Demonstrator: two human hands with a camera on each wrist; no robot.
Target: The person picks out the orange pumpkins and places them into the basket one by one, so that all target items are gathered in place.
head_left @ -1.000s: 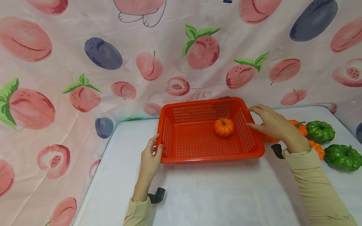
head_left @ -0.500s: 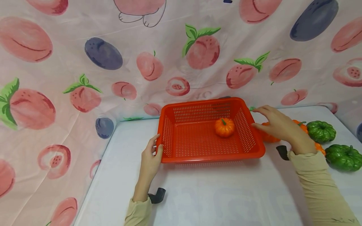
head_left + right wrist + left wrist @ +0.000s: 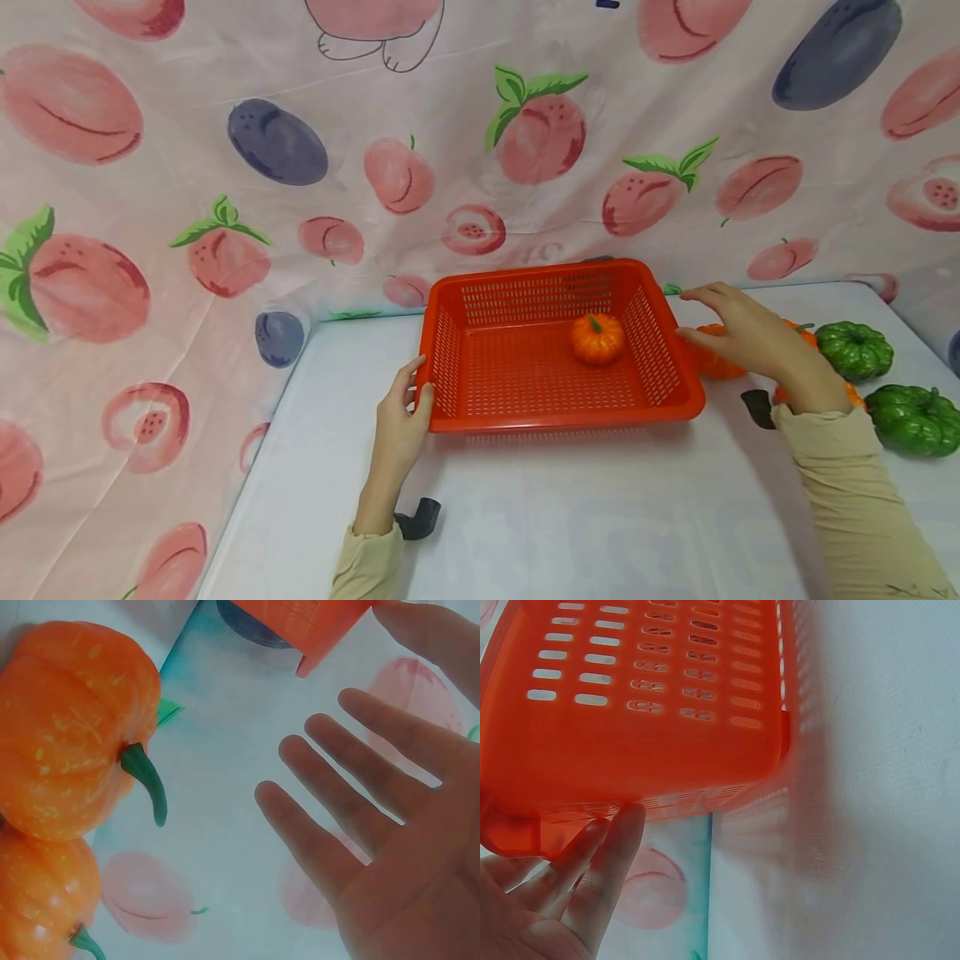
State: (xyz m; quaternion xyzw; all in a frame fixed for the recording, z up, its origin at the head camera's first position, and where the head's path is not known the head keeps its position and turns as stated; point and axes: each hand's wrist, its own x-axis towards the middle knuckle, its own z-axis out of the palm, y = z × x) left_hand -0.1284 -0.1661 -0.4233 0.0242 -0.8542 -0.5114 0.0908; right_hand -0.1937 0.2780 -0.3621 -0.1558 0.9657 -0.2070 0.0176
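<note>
A red plastic basket with slotted walls stands on the white table, one small orange pumpkin inside it toward the right. My left hand holds the basket's left rim, thumb near the front corner. In the left wrist view its fingers reach along the outside wall under the rim. Beside the right rim is my right hand, its fingers spread and holding nothing. The right wrist view shows that palm with the fingers apart, two orange pumpkins to the left of them.
Right of the basket lie several more pumpkins, orange ones partly behind my right arm and two green ones farther right. A fruit-print cloth hangs behind the table and on its left side.
My right hand has left the basket's right rim and drawn back a little to the right. The left hand, the basket and the pumpkin inside have stayed put.
</note>
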